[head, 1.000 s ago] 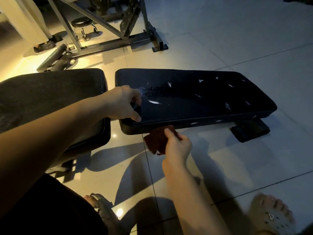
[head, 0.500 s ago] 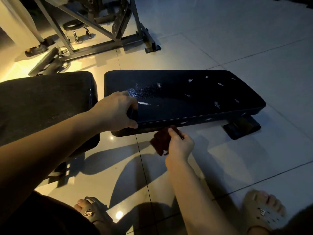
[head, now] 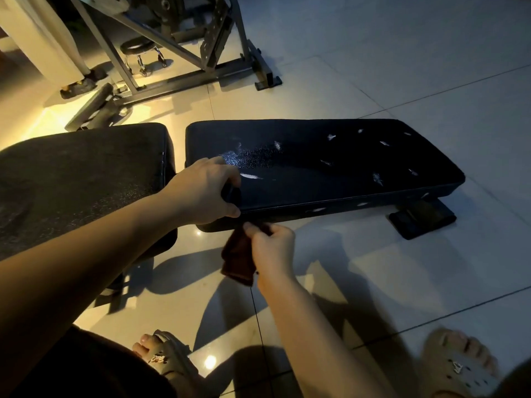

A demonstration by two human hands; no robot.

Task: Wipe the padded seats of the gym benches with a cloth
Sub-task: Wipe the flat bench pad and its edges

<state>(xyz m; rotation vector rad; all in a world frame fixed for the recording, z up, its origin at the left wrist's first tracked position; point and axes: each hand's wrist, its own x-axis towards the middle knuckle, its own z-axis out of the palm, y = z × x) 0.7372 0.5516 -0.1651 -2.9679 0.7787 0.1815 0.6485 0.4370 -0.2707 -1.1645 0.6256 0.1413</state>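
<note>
A long black padded bench seat (head: 330,165) lies low over the tiled floor, its cover worn with small white tears. My left hand (head: 205,191) grips its near left corner, thumb along the front edge and fingers curled on top. Just below that edge my right hand (head: 273,248) pinches a dark brown-red cloth (head: 237,258), which hangs down against the seat's front side. A second black padded seat (head: 80,179) sits to the left, partly hidden by my left forearm.
A metal gym machine frame (head: 184,70) with a small round stool (head: 138,50) stands behind the benches. The bench's foot (head: 422,219) sticks out at the right. My sandalled feet (head: 459,366) rest on the glossy tiles in front.
My right hand has shifted the cloth slightly along the seat's front edge. The left hand keeps its grip on the corner. The camera view has drifted a little.
</note>
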